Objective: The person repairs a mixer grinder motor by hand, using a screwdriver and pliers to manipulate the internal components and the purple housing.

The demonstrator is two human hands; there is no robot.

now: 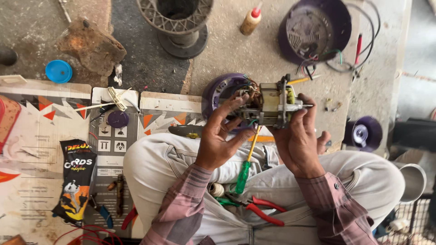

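I hold a small electric motor (pixel 271 103) with copper windings, a metal frame and a shaft pointing right, above my lap. My left hand (pixel 221 136) grips its left end, fingers on the wiring side. My right hand (pixel 299 136) holds its right end, thumb and fingers around the frame by the shaft. A purple round housing (pixel 219 90) lies on the ground just behind the motor. A green-handled screwdriver (pixel 245 170) with a yellow shank rests on my lap, and red-handled pliers (pixel 261 209) lie below it beside a small spool of thread (pixel 217 189).
A purple fan housing with wires (pixel 313 28) lies at the top right, a glue bottle (pixel 250 20) and a grey stand base (pixel 179 22) at the top. Flattened cardboard (pixel 41 136) with a black snack packet (pixel 76 179), tools and a blue lid (pixel 58 71) is on the left. A metal cup (pixel 413 181) stands at right.
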